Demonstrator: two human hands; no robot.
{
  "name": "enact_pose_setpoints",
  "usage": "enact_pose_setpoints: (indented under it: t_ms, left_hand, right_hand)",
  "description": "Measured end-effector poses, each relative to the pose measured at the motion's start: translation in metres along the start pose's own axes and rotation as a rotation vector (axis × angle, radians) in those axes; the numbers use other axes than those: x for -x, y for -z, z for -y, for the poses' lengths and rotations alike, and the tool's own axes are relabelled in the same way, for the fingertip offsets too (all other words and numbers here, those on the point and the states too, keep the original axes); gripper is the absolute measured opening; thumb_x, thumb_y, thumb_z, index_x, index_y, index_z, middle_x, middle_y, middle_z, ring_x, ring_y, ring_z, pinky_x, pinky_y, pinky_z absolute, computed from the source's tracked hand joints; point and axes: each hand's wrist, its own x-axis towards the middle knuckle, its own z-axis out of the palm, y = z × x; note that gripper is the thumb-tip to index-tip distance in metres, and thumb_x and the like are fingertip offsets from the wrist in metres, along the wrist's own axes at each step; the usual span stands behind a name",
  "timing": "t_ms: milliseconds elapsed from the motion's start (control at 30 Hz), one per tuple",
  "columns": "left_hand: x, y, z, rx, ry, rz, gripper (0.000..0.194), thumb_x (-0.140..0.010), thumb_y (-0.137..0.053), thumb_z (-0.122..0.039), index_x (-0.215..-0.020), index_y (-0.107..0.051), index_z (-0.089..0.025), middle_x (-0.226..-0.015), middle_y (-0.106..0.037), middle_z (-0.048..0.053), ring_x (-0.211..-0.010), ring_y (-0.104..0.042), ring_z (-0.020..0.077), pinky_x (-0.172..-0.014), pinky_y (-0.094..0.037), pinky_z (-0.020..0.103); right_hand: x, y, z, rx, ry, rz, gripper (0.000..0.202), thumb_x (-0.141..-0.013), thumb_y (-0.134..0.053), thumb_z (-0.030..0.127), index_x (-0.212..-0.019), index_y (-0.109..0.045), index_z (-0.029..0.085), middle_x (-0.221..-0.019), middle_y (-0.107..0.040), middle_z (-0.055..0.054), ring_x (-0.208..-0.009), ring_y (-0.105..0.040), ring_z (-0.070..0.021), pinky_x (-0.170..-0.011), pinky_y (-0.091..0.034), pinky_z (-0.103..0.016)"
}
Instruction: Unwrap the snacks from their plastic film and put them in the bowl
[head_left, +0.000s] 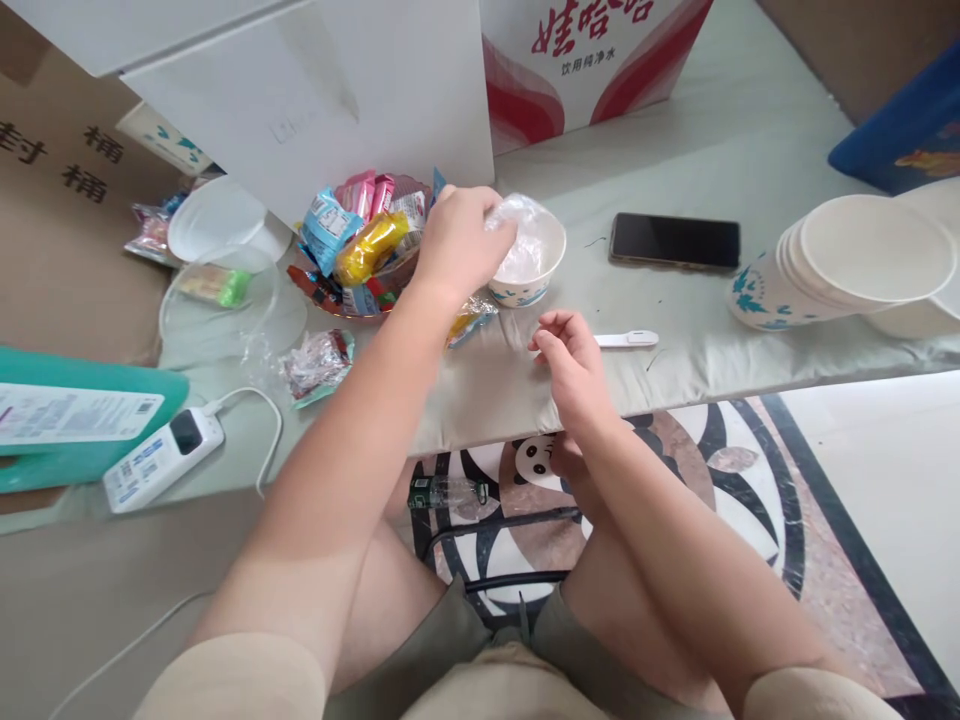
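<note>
My left hand (pixel 469 240) reaches over a white paper bowl (pixel 525 293) with blue leaf prints. Its fingers are closed on a crumpled clear plastic bag (pixel 519 235), part of which hangs inside the bowl. My right hand (pixel 571 365) is just in front of the bowl, fingers loosely curled and apart, with nothing visible in them. Beside it lies a white plastic spoon (pixel 628 340), one end hidden behind the hand. Left of the bowl, a basket (pixel 390 185) is heaped with wrapped snacks (pixel 371 248). A wrapped piece (pixel 471 318) is partly hidden under my left forearm.
A black phone (pixel 675 242) and stacked paper cups (pixel 832 260) are at right. White cartons (pixel 315 110) stand behind. At left are a clear plastic lid (pixel 217 305), a crinkled wrapper (pixel 319 362), a power strip (pixel 163 460) and a green jug (pixel 82 410). A bottle (pixel 448 492) lies below the table edge.
</note>
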Motion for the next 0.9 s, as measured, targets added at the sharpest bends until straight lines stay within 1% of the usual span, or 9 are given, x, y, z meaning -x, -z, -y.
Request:
enact_pose_setpoints:
  t_ms: [100,200,300,367,433,533,633,733,900]
  left_hand:
    - [-0.019,-0.017,0.006,-0.159,0.059,0.059,0.044,-0.051,-0.084,0.004,-0.068,-0.055,-0.023,-0.08,-0.054,0.004,-0.113,-0.06,0.0355,-0.107,-0.046,0.05]
    - [-0.027,-0.035,0.019,-0.204,0.054,0.198,0.04,-0.054,-0.077,0.009,-0.065,-0.054,-0.022,-0.073,-0.048,0.001,-0.106,-0.064,0.0344,-0.107,-0.046,0.052]
    - [-0.036,-0.05,0.031,-0.208,0.04,0.351,0.033,-0.061,-0.077,0.002,-0.056,-0.053,-0.021,-0.065,-0.047,0.0,-0.095,-0.068,0.0299,-0.102,-0.05,0.048]
    - [-0.041,-0.05,0.026,-0.214,0.066,0.399,0.031,-0.063,-0.079,-0.003,-0.055,-0.055,-0.021,-0.064,-0.051,-0.001,-0.088,-0.069,0.0271,-0.096,-0.053,0.043]
    - [-0.039,-0.038,0.005,-0.184,0.093,0.398,0.03,-0.061,-0.079,0.0,-0.057,-0.059,-0.022,-0.062,-0.054,-0.001,-0.08,-0.067,0.0253,-0.088,-0.053,0.04]
    - [-0.017,0.0,-0.039,-0.086,-0.01,0.243,0.028,-0.066,-0.073,0.005,-0.063,-0.065,-0.022,-0.064,-0.061,-0.002,-0.071,-0.059,0.0187,-0.081,-0.049,0.034]
    - [0.024,0.04,-0.059,0.022,-0.169,-0.135,0.025,-0.076,-0.067,0.004,-0.071,-0.065,-0.02,-0.069,-0.062,-0.003,-0.067,-0.053,0.0122,-0.071,-0.044,0.028]
    - [0.064,0.067,-0.036,0.218,-0.126,-0.483,0.019,-0.085,-0.066,-0.003,-0.077,-0.062,-0.019,-0.068,-0.056,-0.003,-0.064,-0.052,0.0104,-0.063,-0.042,0.026]
    - [0.103,0.09,0.027,0.217,0.082,-0.544,0.013,-0.09,-0.071,-0.021,-0.096,-0.059,-0.023,-0.088,-0.058,0.0,-0.095,-0.06,0.0154,-0.081,-0.05,0.028]
  right_hand:
    - [-0.001,0.0,0.002,-0.009,-0.009,0.006,0.021,-0.083,-0.057,0.036,-0.1,-0.052,0.025,-0.092,-0.056,0.002,-0.085,-0.056,-0.0134,-0.08,-0.045,-0.029]
    - [-0.003,0.001,0.003,-0.025,-0.018,-0.001,0.022,-0.082,-0.058,0.034,-0.1,-0.052,0.024,-0.091,-0.056,0.002,-0.084,-0.055,-0.0129,-0.079,-0.045,-0.029]
    - [-0.005,0.002,0.003,-0.036,-0.017,-0.001,0.021,-0.082,-0.058,0.033,-0.1,-0.053,0.024,-0.089,-0.056,0.002,-0.082,-0.055,-0.0127,-0.078,-0.045,-0.029]
    - [-0.006,0.003,0.004,-0.037,-0.015,-0.005,0.019,-0.082,-0.057,0.032,-0.099,-0.053,0.024,-0.088,-0.056,0.002,-0.081,-0.054,-0.0127,-0.078,-0.045,-0.029]
    - [-0.006,0.003,0.005,-0.045,-0.018,-0.013,0.019,-0.081,-0.057,0.031,-0.099,-0.053,0.024,-0.087,-0.056,0.002,-0.08,-0.054,-0.0126,-0.078,-0.045,-0.029]
    - [-0.004,0.003,0.009,-0.061,-0.036,-0.014,0.018,-0.081,-0.056,0.03,-0.098,-0.053,0.024,-0.085,-0.055,0.002,-0.078,-0.054,-0.0128,-0.077,-0.046,-0.029]
    - [-0.002,0.001,0.011,-0.058,-0.042,-0.002,0.016,-0.08,-0.055,0.029,-0.096,-0.053,0.025,-0.083,-0.055,0.003,-0.077,-0.055,-0.0128,-0.078,-0.047,-0.029]
    - [0.002,-0.005,0.01,-0.056,-0.042,0.02,0.016,-0.079,-0.056,0.03,-0.094,-0.053,0.025,-0.081,-0.055,0.004,-0.075,-0.056,-0.0121,-0.078,-0.047,-0.03]
    - [0.01,-0.017,0.005,-0.015,-0.049,0.079,0.015,-0.08,-0.058,0.031,-0.091,-0.054,0.024,-0.077,-0.056,0.005,-0.072,-0.058,-0.0115,-0.077,-0.048,-0.03]
